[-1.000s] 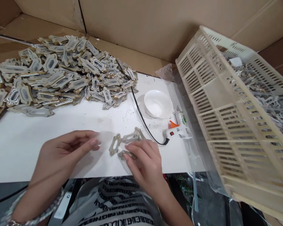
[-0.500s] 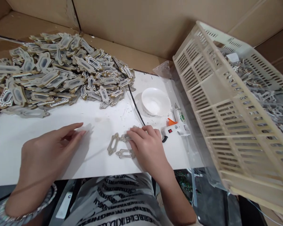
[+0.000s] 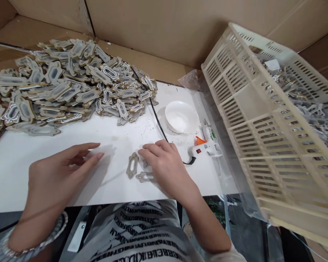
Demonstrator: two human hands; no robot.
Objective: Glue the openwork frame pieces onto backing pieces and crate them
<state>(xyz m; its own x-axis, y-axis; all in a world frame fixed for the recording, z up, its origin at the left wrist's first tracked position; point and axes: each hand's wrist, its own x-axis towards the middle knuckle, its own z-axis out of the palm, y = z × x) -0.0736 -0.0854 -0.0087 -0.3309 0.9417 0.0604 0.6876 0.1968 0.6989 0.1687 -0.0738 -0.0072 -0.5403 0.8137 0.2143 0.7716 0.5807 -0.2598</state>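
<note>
My left hand [image 3: 62, 169] hovers above the white tabletop, thumb and index finger apart with nothing clearly seen between them. To the right, my right hand [image 3: 165, 163] is bent over a small grey frame-shaped plate [image 3: 145, 163], its fingers close together and its thumb hidden. Most of that plate is covered. A second frame-shaped plate [image 3: 132, 165] lies just left of those fingers, standing lengthwise towards me. Another grey openwork plate [image 3: 145, 177] lies crosswise below, its right end under my right hand.
A large heap of similar plates [image 3: 57, 87] fills the back left. A white bowl [image 3: 182, 117], a white glue gun [image 3: 205, 150] with an orange trigger and a black cable [image 3: 159, 123] are at right. Beside them leans a cream plastic crate [image 3: 243, 98] of metal-looking parts.
My right hand has slid left and covers more of the upper small plate. My left hand has shifted slightly right, its thumb and index finger still apart. The view has moved slightly.
</note>
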